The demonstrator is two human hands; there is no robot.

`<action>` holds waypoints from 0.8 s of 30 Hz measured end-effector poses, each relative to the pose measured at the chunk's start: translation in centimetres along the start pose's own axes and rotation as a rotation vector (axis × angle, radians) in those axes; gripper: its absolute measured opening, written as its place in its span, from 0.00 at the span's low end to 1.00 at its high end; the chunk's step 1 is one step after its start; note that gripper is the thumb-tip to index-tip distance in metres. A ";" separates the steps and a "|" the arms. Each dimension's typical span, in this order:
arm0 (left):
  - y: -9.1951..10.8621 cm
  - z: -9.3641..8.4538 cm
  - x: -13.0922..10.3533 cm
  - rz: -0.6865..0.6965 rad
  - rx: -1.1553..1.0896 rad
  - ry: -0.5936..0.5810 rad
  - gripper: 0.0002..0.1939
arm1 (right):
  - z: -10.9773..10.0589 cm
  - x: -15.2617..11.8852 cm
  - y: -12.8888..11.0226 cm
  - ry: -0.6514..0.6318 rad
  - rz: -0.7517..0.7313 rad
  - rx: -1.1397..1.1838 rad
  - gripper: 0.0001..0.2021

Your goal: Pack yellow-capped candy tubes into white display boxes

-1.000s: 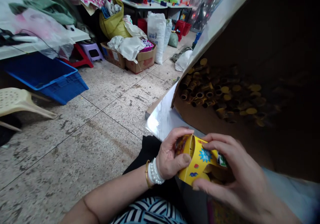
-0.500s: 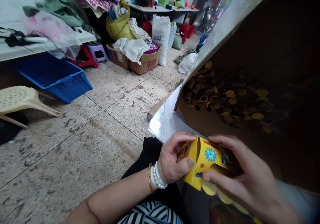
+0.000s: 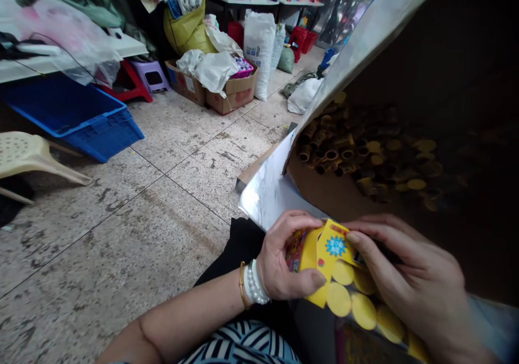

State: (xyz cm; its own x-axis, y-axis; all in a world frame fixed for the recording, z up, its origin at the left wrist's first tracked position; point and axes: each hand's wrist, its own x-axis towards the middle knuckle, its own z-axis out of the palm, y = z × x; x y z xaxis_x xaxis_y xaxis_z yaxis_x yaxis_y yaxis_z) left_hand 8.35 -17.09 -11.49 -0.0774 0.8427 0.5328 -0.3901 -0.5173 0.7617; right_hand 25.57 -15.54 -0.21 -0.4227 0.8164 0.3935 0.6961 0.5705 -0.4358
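My left hand [image 3: 290, 256] is closed round the left end of a small yellow cardboard box [image 3: 336, 242], its thumb along the near edge. The box has a blue starburst print and is tilted. My right hand [image 3: 409, 277] grips the box's upper right edge between thumb and fingers. Below the box, partly behind my right hand, are rows of yellow round caps [image 3: 363, 310]; whether they sit inside the box I cannot tell. Beyond my hands, a large carton [image 3: 324, 196] lies open toward me, with many small tubes with yellow caps [image 3: 344, 150] heaped inside.
A white tabletop [image 3: 263, 199] supports the carton. On the speckled floor to the left are a blue crate [image 3: 101, 134] and a cream plastic stool [image 3: 28, 156]. Farther back stand cardboard boxes [image 3: 233, 96], a white sack [image 3: 259, 50] and a purple stool [image 3: 152, 77].
My right thumb has moved up from the box's near side to its upper edge. More of the yellow round caps now show below the box. The view has shifted slightly.
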 end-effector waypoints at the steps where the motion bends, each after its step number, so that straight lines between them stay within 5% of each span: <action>1: 0.1 0.0 0.1 -0.006 0.004 0.001 0.34 | 0.0 0.0 0.1 0.001 0.008 0.018 0.05; 9: 0.9 -0.6 0.4 -0.103 0.050 -0.012 0.22 | -0.1 0.0 0.9 -0.064 -0.056 0.031 0.16; 17: 1.5 -1.9 1.4 -0.202 -0.001 -0.144 0.18 | -0.1 0.6 -0.1 -0.258 -0.388 -0.049 0.24; 24: 1.2 -1.9 1.2 -0.205 0.037 -0.209 0.29 | -0.4 0.6 -0.4 -0.247 -0.382 0.028 0.19</action>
State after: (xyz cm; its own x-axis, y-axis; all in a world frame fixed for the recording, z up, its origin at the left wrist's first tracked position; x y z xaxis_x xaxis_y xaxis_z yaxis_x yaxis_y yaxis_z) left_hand 6.06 -16.38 -10.67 0.1915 0.8834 0.4276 -0.3438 -0.3477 0.8723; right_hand 25.29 -15.34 0.53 -0.7743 0.5420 0.3267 0.4490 0.8343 -0.3198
